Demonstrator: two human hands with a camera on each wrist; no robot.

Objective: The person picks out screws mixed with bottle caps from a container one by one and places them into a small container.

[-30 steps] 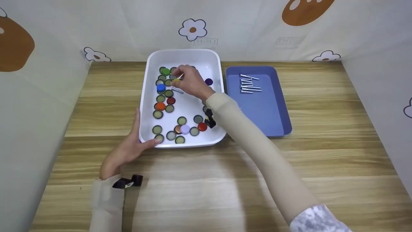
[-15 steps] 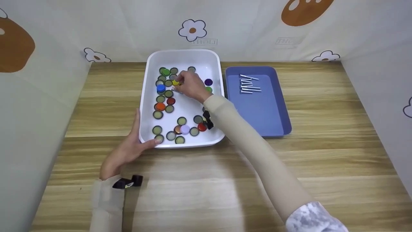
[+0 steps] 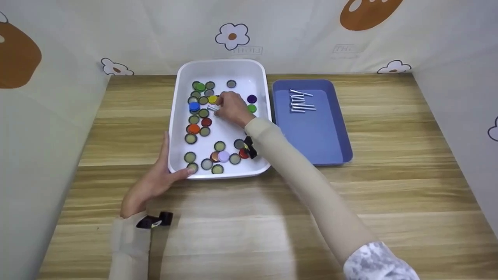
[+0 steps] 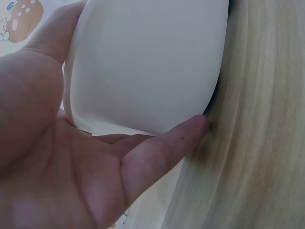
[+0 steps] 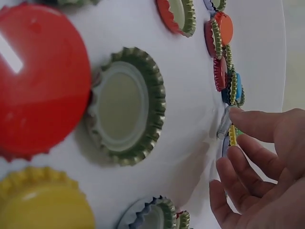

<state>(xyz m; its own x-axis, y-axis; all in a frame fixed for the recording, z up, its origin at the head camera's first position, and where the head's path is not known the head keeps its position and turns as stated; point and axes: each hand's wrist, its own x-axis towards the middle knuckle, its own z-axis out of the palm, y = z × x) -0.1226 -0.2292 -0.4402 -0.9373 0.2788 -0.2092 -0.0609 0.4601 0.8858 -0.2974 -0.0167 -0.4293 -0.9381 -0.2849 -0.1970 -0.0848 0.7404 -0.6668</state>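
In the head view my left hand (image 3: 155, 177) grips the near left corner of a white tray (image 3: 221, 175), its thumb over the rim. The left wrist view shows a straight finger (image 4: 164, 150) along the tray's outer wall. Inside the tray, my right hand (image 3: 233, 108) is over a silver screw (image 3: 211, 109) beside a yellow bottle cap (image 3: 212, 99). The right wrist view has the right thumb (image 5: 257, 123) at the screw (image 5: 224, 125), with the other fingers spread loosely below and apart from the thumb. Part of the screw is hidden by the hand.
Several bottle caps lie in the white tray, including a blue cap (image 3: 194, 106), an orange cap (image 3: 193, 128) and a purple cap (image 3: 251, 99). Right of it stands a blue tray (image 3: 323, 144) with several silver screws (image 3: 298, 105). Both rest on a wooden table (image 3: 241, 233).
My right hand has moved a little towards the near side, from over the yellow cap to the screw. A grey cap and a green cap have come into sight. The left hand stays put.
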